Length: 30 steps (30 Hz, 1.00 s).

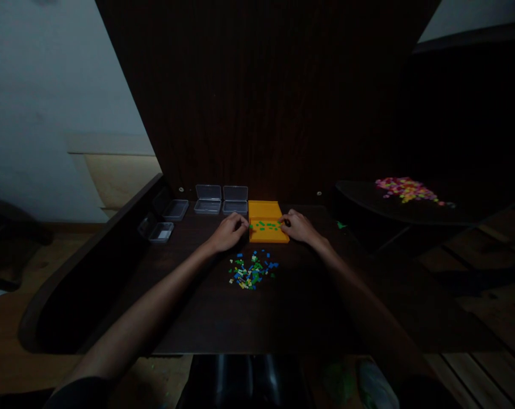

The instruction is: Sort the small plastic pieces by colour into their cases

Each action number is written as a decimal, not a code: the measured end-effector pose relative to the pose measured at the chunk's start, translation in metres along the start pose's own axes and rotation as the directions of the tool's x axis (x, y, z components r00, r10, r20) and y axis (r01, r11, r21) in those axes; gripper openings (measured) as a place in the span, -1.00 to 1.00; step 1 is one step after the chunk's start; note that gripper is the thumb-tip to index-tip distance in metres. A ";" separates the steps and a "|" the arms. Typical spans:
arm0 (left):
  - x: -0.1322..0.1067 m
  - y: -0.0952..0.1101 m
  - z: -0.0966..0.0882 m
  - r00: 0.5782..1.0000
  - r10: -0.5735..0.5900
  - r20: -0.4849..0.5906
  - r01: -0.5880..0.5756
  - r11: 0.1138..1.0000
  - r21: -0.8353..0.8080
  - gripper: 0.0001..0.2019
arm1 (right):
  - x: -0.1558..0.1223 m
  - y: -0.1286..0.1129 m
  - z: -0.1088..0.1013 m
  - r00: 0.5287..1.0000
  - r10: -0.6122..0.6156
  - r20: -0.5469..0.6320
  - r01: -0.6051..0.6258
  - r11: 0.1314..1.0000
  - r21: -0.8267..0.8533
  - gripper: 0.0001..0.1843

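An open yellow plastic box (269, 239) stands on the dark desk with its lid tipped back. Several small green building bricks (262, 225) lie scattered inside it. At the box's left edge, my left hand (230, 232) is closed in a pinch, a small green brick showing at its fingertips. Over the right edge, the fingers of my right hand (298, 225) are also pinched together, with a green bit at their tips. Nearer to me lies a loose pile of mixed bricks (252, 274) in blue, green, white and yellow.
Behind and left of the box stand open clear plastic cases (208, 207), several in all. On a dark surface to the right is a heap of pink, orange and yellow pieces (406, 188). A green scrap (341, 225) lies at right. A tall dark panel (269, 102) rises behind.
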<state>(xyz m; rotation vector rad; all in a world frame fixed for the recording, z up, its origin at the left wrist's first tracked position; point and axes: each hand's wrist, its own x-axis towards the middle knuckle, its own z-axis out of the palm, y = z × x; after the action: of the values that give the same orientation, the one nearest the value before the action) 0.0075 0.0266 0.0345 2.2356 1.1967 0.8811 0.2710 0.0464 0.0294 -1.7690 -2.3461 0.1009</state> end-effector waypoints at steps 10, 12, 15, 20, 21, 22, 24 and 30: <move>0.042 0.002 0.024 0.966 0.067 0.251 -0.149 0.935 0.323 -0.81 | 0.000 -0.003 0.005 1.000 0.018 0.002 -0.018 1.000 -0.002 -0.70; 0.045 0.003 0.028 0.960 0.067 0.273 -0.164 0.921 0.352 -0.81 | 0.001 -0.003 0.007 1.000 0.023 0.003 -0.023 1.000 0.001 -0.70; 0.048 0.004 0.031 0.958 0.058 0.282 -0.168 0.908 0.383 -0.79 | 0.001 -0.003 0.009 1.000 0.025 -0.001 -0.025 1.000 0.010 -0.70; 0.048 0.007 0.028 0.956 0.059 0.288 -0.183 0.886 0.426 -0.78 | 0.003 -0.006 0.011 0.999 0.037 -0.013 -0.036 0.995 0.095 -0.74; 0.047 0.008 0.027 0.956 0.061 0.288 -0.186 0.882 0.432 -0.79 | 0.003 -0.007 0.011 0.999 0.041 -0.016 -0.039 0.994 0.103 -0.75; 0.046 0.008 0.026 0.956 0.066 0.284 -0.191 0.878 0.439 -0.79 | 0.003 -0.008 0.011 0.999 0.042 -0.020 -0.040 0.994 0.103 -0.75; 0.044 0.009 0.025 0.959 0.090 0.270 -0.207 0.872 0.444 -0.80 | 0.003 -0.008 0.012 0.999 0.042 -0.027 -0.039 0.995 0.089 -0.75; 0.039 0.007 0.021 0.947 0.172 0.270 -0.275 0.869 0.412 -0.75 | 0.001 -0.007 0.010 0.999 0.024 -0.031 -0.022 0.997 0.069 -0.72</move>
<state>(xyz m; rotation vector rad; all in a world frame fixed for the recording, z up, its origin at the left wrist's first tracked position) 0.0431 0.0542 0.0374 2.8022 1.1302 0.4355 0.2620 0.0461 0.0209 -1.7528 -2.2718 0.1538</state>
